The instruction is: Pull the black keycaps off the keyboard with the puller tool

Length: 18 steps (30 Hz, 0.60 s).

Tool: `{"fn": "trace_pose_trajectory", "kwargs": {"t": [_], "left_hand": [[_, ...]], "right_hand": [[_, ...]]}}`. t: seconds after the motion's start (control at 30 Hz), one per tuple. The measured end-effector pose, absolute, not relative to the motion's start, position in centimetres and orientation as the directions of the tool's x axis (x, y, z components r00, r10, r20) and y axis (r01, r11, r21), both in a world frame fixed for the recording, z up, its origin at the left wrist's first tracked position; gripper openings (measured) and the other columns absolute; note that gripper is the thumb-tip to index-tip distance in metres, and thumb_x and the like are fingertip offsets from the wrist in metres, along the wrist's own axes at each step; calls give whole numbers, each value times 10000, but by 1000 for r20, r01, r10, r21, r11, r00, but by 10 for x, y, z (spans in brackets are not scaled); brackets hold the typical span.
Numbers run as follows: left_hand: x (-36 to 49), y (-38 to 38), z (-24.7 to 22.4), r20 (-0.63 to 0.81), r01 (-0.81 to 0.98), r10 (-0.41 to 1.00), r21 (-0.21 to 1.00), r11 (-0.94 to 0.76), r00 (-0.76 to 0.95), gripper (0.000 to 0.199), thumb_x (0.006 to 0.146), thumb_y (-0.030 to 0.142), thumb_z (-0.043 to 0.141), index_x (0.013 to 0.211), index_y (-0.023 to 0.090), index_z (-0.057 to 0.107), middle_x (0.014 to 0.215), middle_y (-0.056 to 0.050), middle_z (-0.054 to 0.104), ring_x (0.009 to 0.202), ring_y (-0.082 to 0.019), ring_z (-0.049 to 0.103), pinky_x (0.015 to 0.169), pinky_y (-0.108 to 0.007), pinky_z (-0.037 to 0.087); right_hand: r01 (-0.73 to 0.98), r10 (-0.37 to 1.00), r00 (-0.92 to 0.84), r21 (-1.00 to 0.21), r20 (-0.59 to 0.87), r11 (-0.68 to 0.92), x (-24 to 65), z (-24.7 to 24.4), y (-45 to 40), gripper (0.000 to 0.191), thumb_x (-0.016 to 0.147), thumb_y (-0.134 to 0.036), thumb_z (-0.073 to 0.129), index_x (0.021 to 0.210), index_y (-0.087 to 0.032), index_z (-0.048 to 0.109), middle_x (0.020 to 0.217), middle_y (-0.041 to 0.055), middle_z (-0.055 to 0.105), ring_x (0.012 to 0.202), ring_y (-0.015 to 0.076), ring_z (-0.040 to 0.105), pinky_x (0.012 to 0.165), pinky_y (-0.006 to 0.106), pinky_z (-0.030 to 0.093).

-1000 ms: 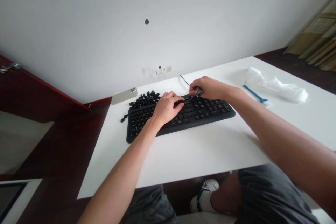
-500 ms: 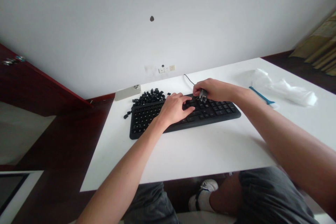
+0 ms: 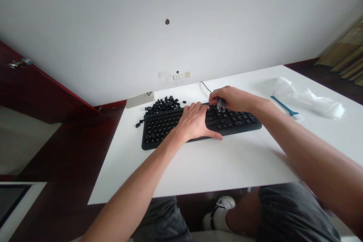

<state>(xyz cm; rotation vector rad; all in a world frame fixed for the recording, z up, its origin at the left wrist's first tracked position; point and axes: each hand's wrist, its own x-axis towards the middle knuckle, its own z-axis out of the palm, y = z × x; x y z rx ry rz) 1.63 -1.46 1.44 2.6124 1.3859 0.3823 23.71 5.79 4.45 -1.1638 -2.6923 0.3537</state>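
A black computer keyboard (image 3: pixel 170 130) lies on a white desk, and many of its left-side keys look like bare dark rows under my hands. My left hand (image 3: pixel 194 121) rests flat across its middle, fingers apart, holding nothing. My right hand (image 3: pixel 231 99) is over the keyboard's upper right, pinching a small dark metal tool (image 3: pixel 221 104) against the keys. Its tip is hidden by my fingers. Just behind the keyboard lies a heap of black keycaps (image 3: pixel 163 104), with a few loose ones (image 3: pixel 138 124) at its left corner.
A pale phone (image 3: pixel 140 100) lies behind the keycaps. A thin black cable (image 3: pixel 205 87) runs toward the wall. To the right lie a blue brush (image 3: pixel 285 106) and crumpled clear plastic (image 3: pixel 310 102). The desk (image 3: pixel 227 166) ends at a front edge above my knees.
My left hand has slid right along the keyboard and flattened out. My right hand stays over the same keys with the tool. The whole view has shifted slightly.
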Motion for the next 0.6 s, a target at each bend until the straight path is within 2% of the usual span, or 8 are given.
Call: {"fn": "trace_pose_trajectory", "kwargs": {"t": [0.2,0.33,0.6], "left_hand": [[18,-13,9,171,778,842,324,-539,512,1002,595,784,919,1326,186,583,1229,-134,637,1193,-385,591,1081,-548,439],[16,-6,4,200,761,851,382,-524,485,872,671,740,907,1297,216,602,1227,-113,651,1196,-362,608,1072,-523,446],[16,-3,3,215,761,857,393,-515,469,804,682,715,915,1246,220,626,1205,-105,676,1190,-357,623,1069,-528,459]], "right_hand": [[707,752,-656,-294,67,643,238,44,58,417,746,-49,550,1021,-255,787,1025,26,816,950,235,727,851,329,499],[702,747,-660,-295,73,649,237,44,58,419,751,-47,541,1025,-244,789,1035,34,817,958,234,731,849,327,501],[693,748,-660,-328,68,642,240,42,61,400,767,-63,546,1022,-248,792,996,34,814,918,221,728,835,313,502]]}}
